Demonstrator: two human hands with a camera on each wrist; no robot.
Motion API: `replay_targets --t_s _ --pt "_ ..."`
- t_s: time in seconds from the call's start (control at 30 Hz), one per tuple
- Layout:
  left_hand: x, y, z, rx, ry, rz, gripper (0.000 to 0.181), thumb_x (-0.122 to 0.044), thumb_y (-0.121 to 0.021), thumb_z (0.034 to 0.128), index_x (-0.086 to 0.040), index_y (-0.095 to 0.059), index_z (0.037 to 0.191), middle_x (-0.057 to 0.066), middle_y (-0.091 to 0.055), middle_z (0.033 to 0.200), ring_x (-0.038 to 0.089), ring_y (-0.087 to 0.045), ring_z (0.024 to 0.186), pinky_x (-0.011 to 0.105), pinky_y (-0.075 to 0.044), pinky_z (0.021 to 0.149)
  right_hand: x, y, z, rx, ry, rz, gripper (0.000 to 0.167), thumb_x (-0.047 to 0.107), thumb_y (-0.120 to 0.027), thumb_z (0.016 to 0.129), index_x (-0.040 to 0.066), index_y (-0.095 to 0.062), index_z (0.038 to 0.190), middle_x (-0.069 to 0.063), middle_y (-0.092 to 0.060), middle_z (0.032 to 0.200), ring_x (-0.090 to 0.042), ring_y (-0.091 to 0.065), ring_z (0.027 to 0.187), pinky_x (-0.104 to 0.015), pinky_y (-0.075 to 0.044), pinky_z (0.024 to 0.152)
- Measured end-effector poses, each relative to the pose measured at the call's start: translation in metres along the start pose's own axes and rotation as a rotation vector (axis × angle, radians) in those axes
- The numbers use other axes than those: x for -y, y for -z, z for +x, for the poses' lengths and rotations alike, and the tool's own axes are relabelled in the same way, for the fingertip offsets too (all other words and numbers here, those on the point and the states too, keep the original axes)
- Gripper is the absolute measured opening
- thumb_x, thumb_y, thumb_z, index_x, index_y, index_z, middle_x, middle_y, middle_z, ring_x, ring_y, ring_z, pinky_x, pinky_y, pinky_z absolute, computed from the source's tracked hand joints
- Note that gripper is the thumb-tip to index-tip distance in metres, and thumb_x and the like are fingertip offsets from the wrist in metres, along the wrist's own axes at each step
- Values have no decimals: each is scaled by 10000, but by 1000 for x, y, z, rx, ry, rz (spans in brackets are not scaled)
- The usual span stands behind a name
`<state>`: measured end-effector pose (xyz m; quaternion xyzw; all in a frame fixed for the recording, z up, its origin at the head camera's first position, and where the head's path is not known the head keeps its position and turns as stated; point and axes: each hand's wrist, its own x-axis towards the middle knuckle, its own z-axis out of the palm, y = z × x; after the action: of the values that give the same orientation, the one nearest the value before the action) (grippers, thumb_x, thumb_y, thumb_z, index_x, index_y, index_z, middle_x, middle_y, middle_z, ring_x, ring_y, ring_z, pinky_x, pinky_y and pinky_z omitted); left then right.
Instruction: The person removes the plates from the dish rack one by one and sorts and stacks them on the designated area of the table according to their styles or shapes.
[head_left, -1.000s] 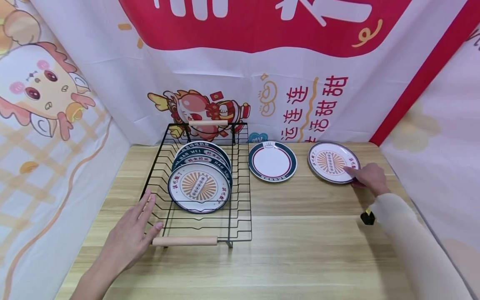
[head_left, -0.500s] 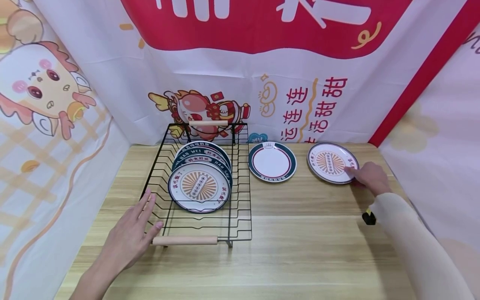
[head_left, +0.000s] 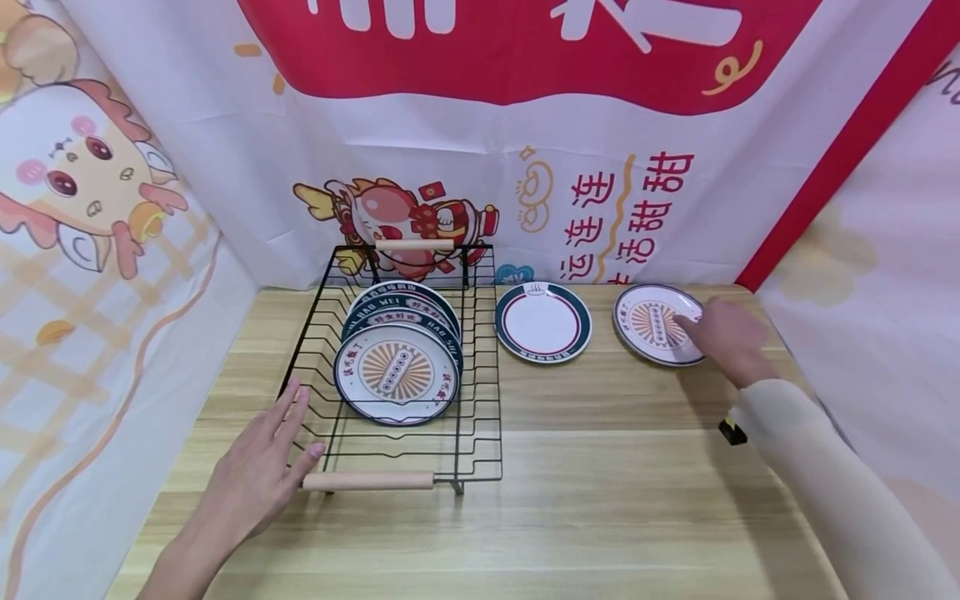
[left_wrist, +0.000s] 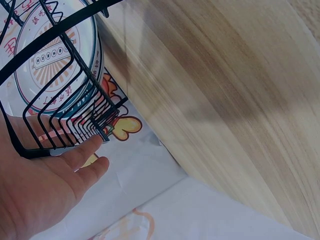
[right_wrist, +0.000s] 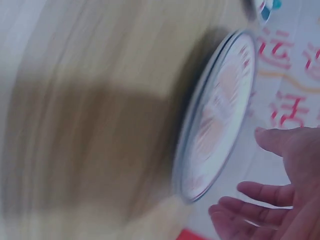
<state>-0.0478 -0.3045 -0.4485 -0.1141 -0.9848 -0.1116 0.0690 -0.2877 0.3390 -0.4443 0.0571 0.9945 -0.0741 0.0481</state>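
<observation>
A black wire rack [head_left: 480,417] with wooden handles holds several plates leaning in a row, a white sunburst plate [head_left: 397,375] foremost. My left hand [head_left: 251,471] rests at the rack's left side, fingers extended; in the left wrist view the hand [left_wrist: 55,185] lies against the wires. Two stacked sunburst plates [right_wrist: 220,115] lie at the right. Just off their right edge is my right hand [head_left: 726,337], its thumb over the top plate in the head view; the right wrist view shows the hand [right_wrist: 280,190] with thumb and fingers apart, holding nothing.
A white plate with a dark green rim [head_left: 543,323] lies flat between the rack and the stacked plates. Printed cloth [head_left: 450,125] hangs behind and at both sides of the wooden table [head_left: 600,500]. A small black object [head_left: 732,432] is beside the right sleeve.
My right hand has lifted slightly from the stacked plates' right edge and shifted up and left, its fingers now apart from them. My left hand has stayed against the rack.
</observation>
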Motion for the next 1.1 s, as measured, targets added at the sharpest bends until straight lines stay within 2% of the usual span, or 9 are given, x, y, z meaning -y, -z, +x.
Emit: replay_targets --t_s 0.13,0.23,0.37,0.5,0.6,0.73,0.83,0.97,1.1 --pt "0 0 0 4 6 0 774 -452 -517 1105 -44 -211 1687 84 -70 1786 548 -405 1437 690 -386 1133 33 10 -5 -86 94 -4 616 562 -631 996 -53 -668 1021 -273 -675 921 -382 -611 730 -474 -496 538" --pt "0 0 0 5 5 -1 774 -446 -523 1104 -44 -211 1687 80 -69 1787 548 -406 1435 691 -385 1135 60 18 -13 -125 160 0 650 567 -648 986 -33 -687 1230 -301 -703 1117 -406 -649 821 -526 -550 588" --pt "0 1 1 3 2 1 773 -435 -528 1103 -42 -208 1687 73 -60 1788 555 -409 1426 697 -389 1129 99 29 -29 -151 257 20 644 546 -660 992 -4 -673 1328 -282 -700 1238 -437 -686 970 -591 -603 739" --pt "-1 1 1 4 0 4 779 -421 -543 1099 -43 -201 1688 68 -54 1789 553 -412 1426 696 -392 1127 136 40 -46 -187 346 36 620 517 -715 975 13 -684 1334 -242 -719 1254 -416 -708 1008 -564 -610 797" --pt "-1 1 1 1 -2 1 778 -419 -542 1100 -40 -200 1687 66 -56 1789 547 -411 1431 689 -387 1131 161 49 -59 -199 395 26 633 514 -772 936 37 -696 1345 -208 -746 1211 -356 -713 894 -471 -610 698" --pt "-1 0 0 -4 -2 -2 772 -425 -531 1104 -36 -206 1685 62 -52 1789 550 -407 1433 688 -389 1132 192 60 -77 -206 482 2 631 537 -785 923 65 -701 1333 -153 -770 1054 -301 -686 769 -425 -585 609" --pt "0 0 0 -4 0 -4 770 -435 -525 1105 -37 -211 1684 70 -56 1788 556 -409 1428 695 -395 1126 213 66 -88 -218 537 -6 599 560 -772 927 91 -713 1293 -118 -772 1027 -306 -705 779 -450 -593 616" --pt "0 0 0 -6 1 -5 769 -448 -518 1105 -39 -220 1683 86 -72 1785 562 -412 1422 704 -398 1118 238 73 -100 -201 585 -13 611 616 -747 924 127 -720 1288 -95 -768 1128 -324 -732 881 -477 -603 647" --pt "0 0 0 -6 5 -1 769 -450 -523 1102 -38 -229 1681 87 -81 1784 565 -413 1420 710 -399 1117 260 74 -108 -186 659 -9 622 638 -733 924 140 -718 1297 -72 -770 1132 -313 -730 911 -480 -607 674"
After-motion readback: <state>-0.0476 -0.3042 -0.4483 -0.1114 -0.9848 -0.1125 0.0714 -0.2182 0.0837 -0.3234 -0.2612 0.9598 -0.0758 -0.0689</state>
